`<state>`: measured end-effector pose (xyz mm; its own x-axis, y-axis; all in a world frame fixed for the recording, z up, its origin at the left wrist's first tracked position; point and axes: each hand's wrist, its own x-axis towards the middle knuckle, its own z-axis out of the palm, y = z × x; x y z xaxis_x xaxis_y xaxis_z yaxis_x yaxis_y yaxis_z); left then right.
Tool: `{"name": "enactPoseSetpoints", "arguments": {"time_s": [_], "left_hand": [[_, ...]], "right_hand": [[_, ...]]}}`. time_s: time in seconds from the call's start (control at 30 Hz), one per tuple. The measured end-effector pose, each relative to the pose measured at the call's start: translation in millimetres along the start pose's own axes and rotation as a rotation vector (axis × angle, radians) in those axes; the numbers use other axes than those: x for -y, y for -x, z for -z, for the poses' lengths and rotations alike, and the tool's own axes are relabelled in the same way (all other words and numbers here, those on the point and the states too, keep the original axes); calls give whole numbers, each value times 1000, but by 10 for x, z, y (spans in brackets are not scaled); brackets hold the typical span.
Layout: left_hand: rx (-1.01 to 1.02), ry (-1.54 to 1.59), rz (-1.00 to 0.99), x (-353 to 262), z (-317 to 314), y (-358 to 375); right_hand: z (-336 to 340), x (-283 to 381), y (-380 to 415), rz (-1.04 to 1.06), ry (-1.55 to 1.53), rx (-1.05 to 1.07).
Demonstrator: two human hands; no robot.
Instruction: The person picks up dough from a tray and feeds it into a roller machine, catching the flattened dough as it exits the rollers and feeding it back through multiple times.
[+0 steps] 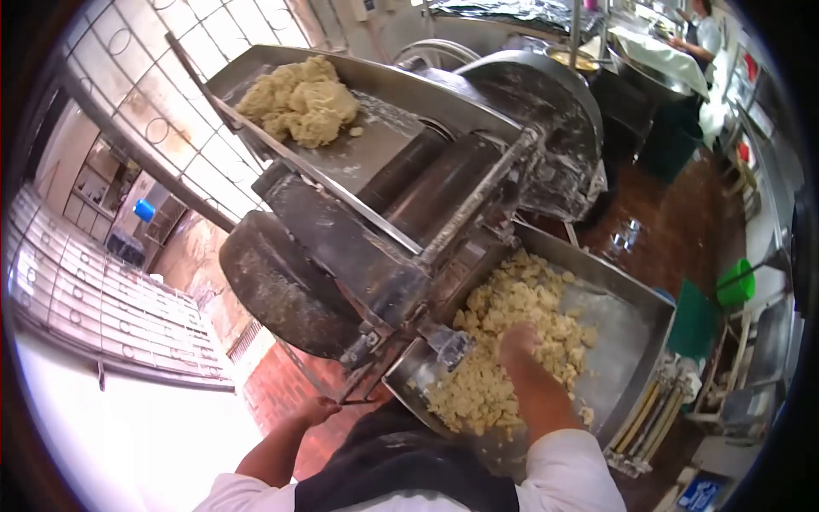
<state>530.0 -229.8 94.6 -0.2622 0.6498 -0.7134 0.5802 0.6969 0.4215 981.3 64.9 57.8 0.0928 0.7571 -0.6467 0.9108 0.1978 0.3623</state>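
My right hand is down in the loose, crumbly pale dough lying in a wide metal tray. Its fingers are blurred against the dough, so their closure cannot be made out. At the lower left, my left hand appears closed around the end of a thin metal bar under the machine. The dough roller machine stands in front of me, tilted in the view. A larger lump of dough rests on its upper metal bed, behind the rollers.
Barred windows line the left side. To the right are a green bucket, a green panel and bundled rods beside the tray. Another person stands far back at the upper right, near a large metal bowl.
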Motion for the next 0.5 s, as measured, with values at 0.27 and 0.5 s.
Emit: {"name": "enactPoseSetpoints", "arguments": {"time_s": [0.27,0.5], "left_hand": [[172,-64,245,597,-89,5],[171,-111,290,638,201,-462]], "right_hand": [[-157,-684,602,85,-731,-105],[-1071,-859,551,118,-2289,-100]]}}
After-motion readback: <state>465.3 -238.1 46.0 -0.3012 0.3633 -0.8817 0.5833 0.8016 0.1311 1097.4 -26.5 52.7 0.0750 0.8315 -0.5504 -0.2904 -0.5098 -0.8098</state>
